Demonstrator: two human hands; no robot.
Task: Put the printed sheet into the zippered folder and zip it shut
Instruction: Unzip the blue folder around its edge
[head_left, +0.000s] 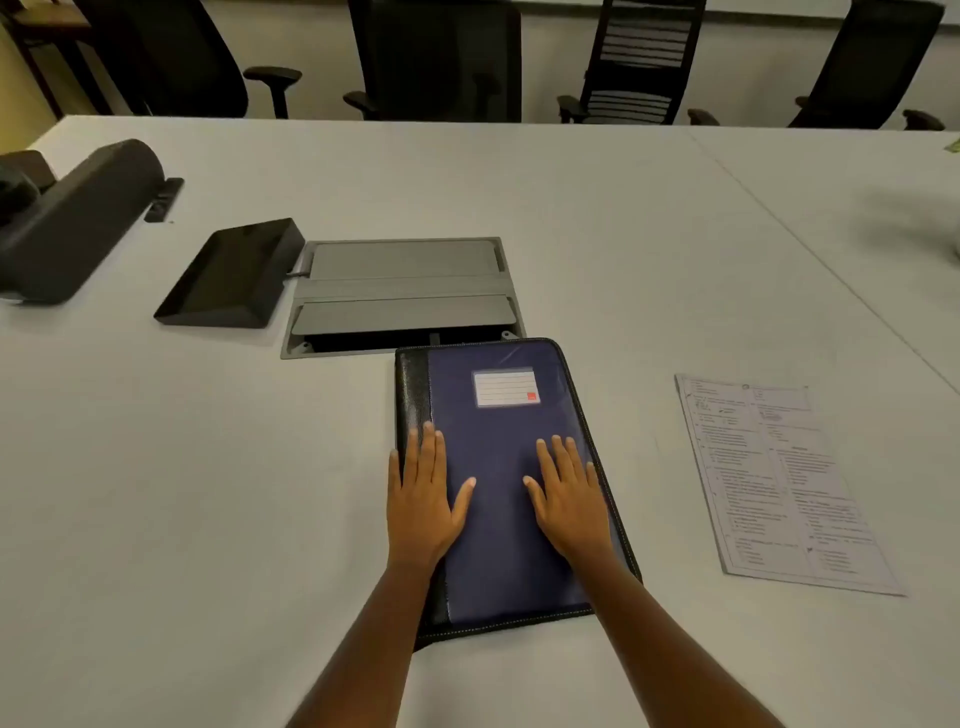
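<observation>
Zippered folder (498, 431) — blue cover, black spine, lying closed on white table (208, 467). Printed sheet (779, 483): flat on table at 3 o'clock of folder, apart from it. Left hand (421, 499), right hand (571, 501): palms down on cover, fingers straight, gripping nothing. Grey cable hatch (400, 288) at 11 o'clock, folder's far edge overlapping it — black tray (228, 275) at 10 o'clock.

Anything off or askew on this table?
Minor: the zippered folder overlaps the near frame of the recessed cable hatch, whose near flap sits ajar over a dark gap. Nothing looks spilled or damaged.
</observation>
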